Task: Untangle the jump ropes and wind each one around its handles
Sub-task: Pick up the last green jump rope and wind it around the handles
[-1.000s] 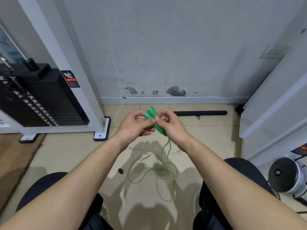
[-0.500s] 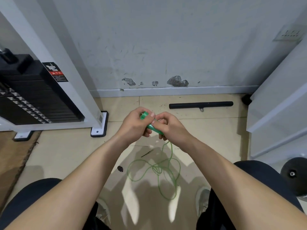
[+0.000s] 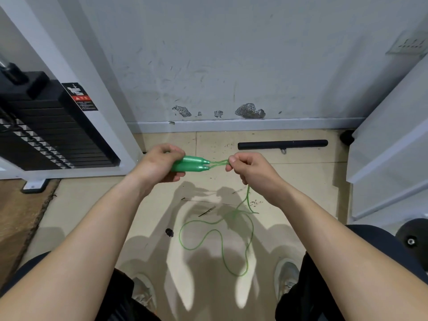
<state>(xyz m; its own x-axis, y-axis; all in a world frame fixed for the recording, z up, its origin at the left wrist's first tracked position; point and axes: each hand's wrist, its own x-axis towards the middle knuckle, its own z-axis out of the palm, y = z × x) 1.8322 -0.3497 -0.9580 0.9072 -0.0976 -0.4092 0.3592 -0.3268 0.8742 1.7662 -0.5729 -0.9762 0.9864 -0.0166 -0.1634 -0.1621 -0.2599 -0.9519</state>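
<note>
My left hand (image 3: pixel 157 166) grips two green jump-rope handles (image 3: pixel 191 163) side by side, their tips pointing right. Both strands of the thin green rope (image 3: pixel 217 162) run from those tips to my right hand (image 3: pixel 249 169), which pinches them a short way off. Below my right hand the rope hangs down and lies in loose loops (image 3: pixel 222 237) on the floor between my feet. Only this one rope is visible.
A black bar (image 3: pixel 282 144) lies on the tiled floor near the wall. A weight-stack machine (image 3: pixel 53 133) stands at left, a white frame (image 3: pixel 391 144) at right, and a round black weight (image 3: pixel 412 239) at the right edge. My knees and shoes frame the floor loops.
My hands have drawn apart: the left now holds both handles level, and the right has slid out along the two strands. The camera view has dipped slightly.
</note>
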